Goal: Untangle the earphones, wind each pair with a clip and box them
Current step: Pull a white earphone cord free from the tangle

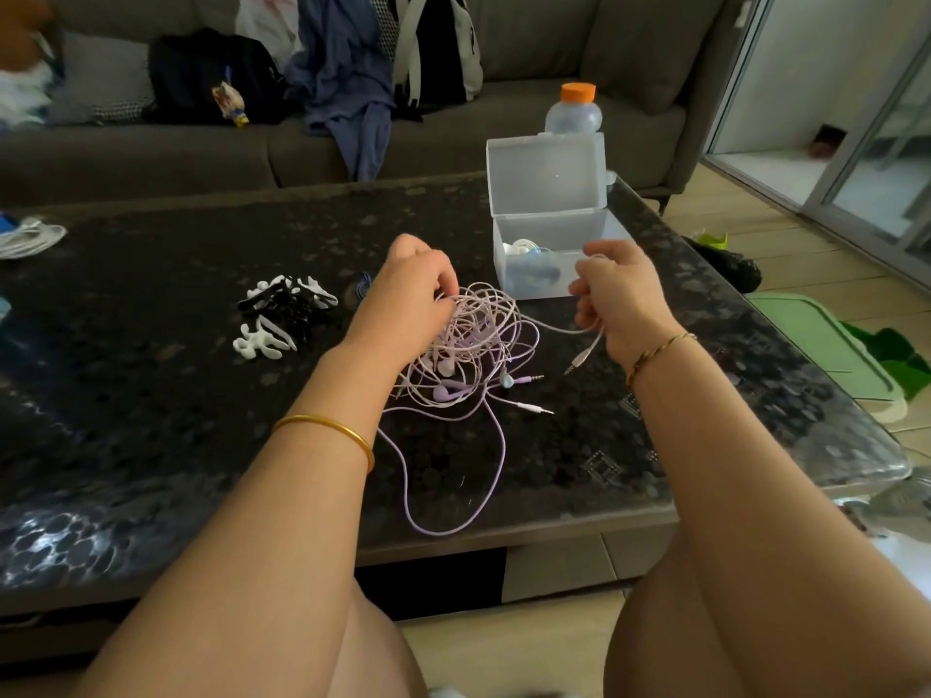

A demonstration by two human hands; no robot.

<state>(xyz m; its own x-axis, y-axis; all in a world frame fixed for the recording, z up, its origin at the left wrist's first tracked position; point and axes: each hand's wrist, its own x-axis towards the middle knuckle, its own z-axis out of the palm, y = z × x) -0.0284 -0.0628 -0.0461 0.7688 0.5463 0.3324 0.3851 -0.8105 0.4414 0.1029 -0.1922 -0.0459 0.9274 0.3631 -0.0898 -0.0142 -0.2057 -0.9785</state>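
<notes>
A tangle of pink, lilac and white earphones (473, 355) lies in the middle of the dark table (151, 395). My left hand (408, 289) pinches cords at the top left of the tangle. My right hand (614, 294) grips one pale cord to the right, and its jack plug (579, 362) hangs below the hand. A loose lilac loop (443, 526) trails toward the near edge. Black and white clips (282, 314) lie in a heap to the left. The clear plastic box (549, 274) stands open behind my right hand with wound earphones (529, 254) inside.
A bottle with an orange cap (574, 108) stands behind the box. White cables (25, 236) lie at the table's far left. A grey sofa (554, 52) with bags and clothes runs along the back. A green lid (826, 345) lies on the floor at right.
</notes>
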